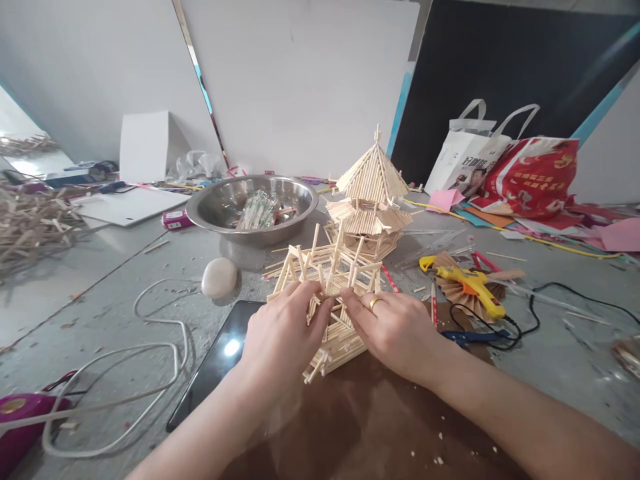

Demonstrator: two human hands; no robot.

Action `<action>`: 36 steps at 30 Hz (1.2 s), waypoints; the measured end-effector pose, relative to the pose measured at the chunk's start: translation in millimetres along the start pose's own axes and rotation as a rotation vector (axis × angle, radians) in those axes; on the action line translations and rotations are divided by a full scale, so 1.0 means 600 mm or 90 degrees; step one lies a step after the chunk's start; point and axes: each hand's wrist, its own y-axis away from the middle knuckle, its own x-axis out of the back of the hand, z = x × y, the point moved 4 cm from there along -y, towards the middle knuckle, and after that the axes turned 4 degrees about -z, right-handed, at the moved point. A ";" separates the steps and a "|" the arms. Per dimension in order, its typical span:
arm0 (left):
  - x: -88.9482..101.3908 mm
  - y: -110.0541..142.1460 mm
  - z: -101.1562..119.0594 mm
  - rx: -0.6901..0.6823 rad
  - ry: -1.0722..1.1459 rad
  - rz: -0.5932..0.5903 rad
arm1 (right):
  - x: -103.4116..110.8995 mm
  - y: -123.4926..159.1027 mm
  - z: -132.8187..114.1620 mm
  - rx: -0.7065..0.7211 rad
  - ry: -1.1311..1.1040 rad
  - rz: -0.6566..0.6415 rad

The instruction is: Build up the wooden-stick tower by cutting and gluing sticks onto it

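Because the stick frame (pixel 345 343) consists of many thin pale rods which meet at their ends, it is probably very light, stiff along each rod, but fragile at the joints. It is at the centre, on the near side of a taller stick tower (pixel 373 180), and its near part is over a brown sheet (pixel 380 413). The left hand (pixel 287 320) reaches it from eight o'clock and the right hand (pixel 395 327) from four o'clock; both are narrow, and their fingertips seem closed on one short stick (pixel 331 295) which lies crosswise between them. The dry wood should not be slippery, so a soft pinch is likely enough. For holding the whole frame, the rods stacked low at its sides look the safest place; the free upright ends could snap off under a push.

Counted from the frame, a steel basin (pixel 250 235) stands at eleven o'clock. Inside it lies a clear packet (pixel 259 210), and beside this something thin and reddish, too small to tell. At two o'clock a white bag (pixel 447 163) stands, with a red bag (pixel 535 180) just beside it; what both bags contain cannot be told. The glue gun (pixel 473 287) lies at three o'clock, outside any container.
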 end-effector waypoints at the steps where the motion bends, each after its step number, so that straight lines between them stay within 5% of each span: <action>1: 0.000 0.000 0.000 -0.002 -0.001 -0.001 | 0.000 0.000 0.000 0.000 0.001 -0.001; 19: -0.001 0.000 0.003 -0.006 -0.022 -0.011 | 0.000 -0.004 0.004 -0.013 -0.040 -0.049; 23: -0.001 0.001 0.001 -0.011 -0.017 -0.012 | 0.010 -0.003 0.022 -0.044 -0.177 -0.014; 27: 0.000 0.000 0.000 -0.009 -0.019 -0.010 | 0.011 0.002 0.066 -0.191 -0.350 0.054; 36: -0.002 -0.001 -0.001 -0.010 -0.018 -0.014 | -0.018 -0.015 0.071 -0.247 -0.472 -0.051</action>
